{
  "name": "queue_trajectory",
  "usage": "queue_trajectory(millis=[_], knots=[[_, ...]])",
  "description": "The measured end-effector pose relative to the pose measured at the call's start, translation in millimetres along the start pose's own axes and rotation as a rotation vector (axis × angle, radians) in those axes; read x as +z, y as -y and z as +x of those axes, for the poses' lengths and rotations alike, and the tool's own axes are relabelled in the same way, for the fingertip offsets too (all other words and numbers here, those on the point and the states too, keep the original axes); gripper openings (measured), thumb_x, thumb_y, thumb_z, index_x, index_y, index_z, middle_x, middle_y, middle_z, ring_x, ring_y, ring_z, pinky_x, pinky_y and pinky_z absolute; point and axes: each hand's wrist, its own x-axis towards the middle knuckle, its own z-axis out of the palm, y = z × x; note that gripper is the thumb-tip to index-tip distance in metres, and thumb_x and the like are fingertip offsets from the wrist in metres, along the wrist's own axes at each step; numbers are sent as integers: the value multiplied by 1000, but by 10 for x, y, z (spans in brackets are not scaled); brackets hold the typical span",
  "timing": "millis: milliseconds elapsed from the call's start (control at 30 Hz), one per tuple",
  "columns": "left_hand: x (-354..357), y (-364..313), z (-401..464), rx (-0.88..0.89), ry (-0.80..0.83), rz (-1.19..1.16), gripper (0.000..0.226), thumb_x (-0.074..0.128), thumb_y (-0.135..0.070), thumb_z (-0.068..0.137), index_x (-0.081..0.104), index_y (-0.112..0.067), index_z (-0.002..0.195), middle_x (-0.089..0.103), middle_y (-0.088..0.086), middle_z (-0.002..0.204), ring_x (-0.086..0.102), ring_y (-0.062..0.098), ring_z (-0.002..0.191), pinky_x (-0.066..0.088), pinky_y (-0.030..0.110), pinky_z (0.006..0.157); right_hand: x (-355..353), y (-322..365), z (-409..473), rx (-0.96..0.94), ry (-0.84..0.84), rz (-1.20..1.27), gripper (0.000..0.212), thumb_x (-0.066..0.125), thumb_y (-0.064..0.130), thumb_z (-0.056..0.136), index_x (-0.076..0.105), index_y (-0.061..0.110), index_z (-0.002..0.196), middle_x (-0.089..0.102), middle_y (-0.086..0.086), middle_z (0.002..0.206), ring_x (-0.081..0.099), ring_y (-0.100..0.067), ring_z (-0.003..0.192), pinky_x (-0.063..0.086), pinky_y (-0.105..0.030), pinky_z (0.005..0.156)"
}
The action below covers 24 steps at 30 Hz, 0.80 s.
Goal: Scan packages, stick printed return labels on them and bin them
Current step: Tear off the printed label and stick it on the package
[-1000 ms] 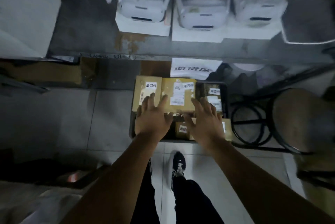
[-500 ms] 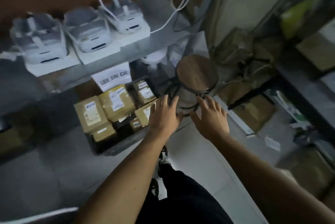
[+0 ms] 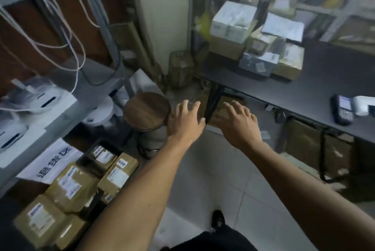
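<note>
left hand [image 3: 185,121], right hand [image 3: 238,124] empty (fingers spread) | packages [image 3: 257,39] on table [image 3: 316,80]

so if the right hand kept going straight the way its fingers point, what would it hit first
Probably the dark table: the right hand, open and empty, points up-right toward its front edge. Depth is unclear, so it may pass underneath.

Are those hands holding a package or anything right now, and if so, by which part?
Nothing is held. The left hand and right hand hang in the air with fingers spread, above the floor beside the stool.
</note>
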Motion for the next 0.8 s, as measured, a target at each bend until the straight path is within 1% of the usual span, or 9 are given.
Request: queue_trajectory(millis=[67,167,333,500,600,800], knots=[[52,-421,241,32,7,15,59,50,-46,98,30,-30,151,27,7,158,25,28,144,35,46,108,-139,-378,119,45,-18,39,65,52,47,95,28,25,151,27,-7,157,27,-30,143,28,-50,113],[140,-1049,553,97,17,38,60,49,-46,98,29,-30,152,26,7,158,24,27,145,34,45,109,-324,-923,295,105,-63,75,63,51,53,94,30,28,149,31,-7,155,32,-30,140,32,-50,111],[295,-1874,1022,140,26,39,61,48,-48,98,28,-31,152,26,6,159,23,25,145,34,45,110,-572,-1762,521,187,-104,84,64,45,53,97,26,26,152,27,-8,159,26,-28,146,29,-48,115],[422,-2378,1370,202,52,70,60,48,-47,98,28,-30,153,26,6,158,23,26,145,33,44,109,-748,-2364,701,248,-117,99,64,43,52,98,26,25,153,27,-8,159,26,-27,146,30,-46,114],[497,-2598,1637,232,59,76,60,47,-47,98,27,-30,153,25,6,159,22,25,146,32,44,110,-844,-2626,880,271,-122,101,64,44,51,98,25,25,153,27,-8,159,26,-28,145,29,-46,113],[645,-2968,2247,305,70,40,59,49,-46,98,29,-31,151,28,6,157,24,25,145,33,44,110,-976,-3041,1326,361,-131,84,64,44,52,97,25,25,152,28,-7,158,31,-29,142,35,-46,110]])
